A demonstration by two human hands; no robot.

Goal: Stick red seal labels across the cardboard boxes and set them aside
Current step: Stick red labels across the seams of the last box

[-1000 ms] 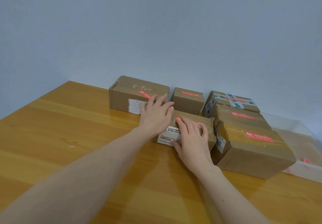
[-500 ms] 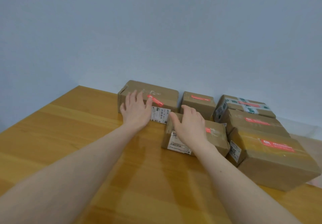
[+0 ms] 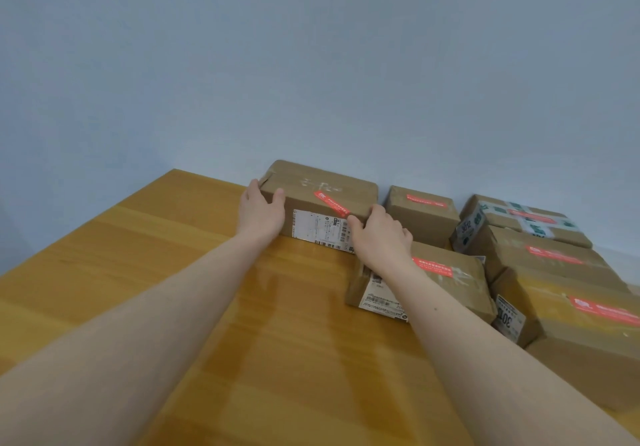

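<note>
While both hands' fingers clasp its ends, the rectangular cardboard box [image 3: 320, 203] sits on glossy wood.

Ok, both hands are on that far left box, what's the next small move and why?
Probably lift or slide the far left box aside: the left hand and right hand grip its two ends, and its red seal label is already stuck across the top.

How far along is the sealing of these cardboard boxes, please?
Done: all six boxes in view carry red labels, including the near box. In hand: left hand and right hand grip the far-left box, already labelled. Left: setting it aside.
</note>
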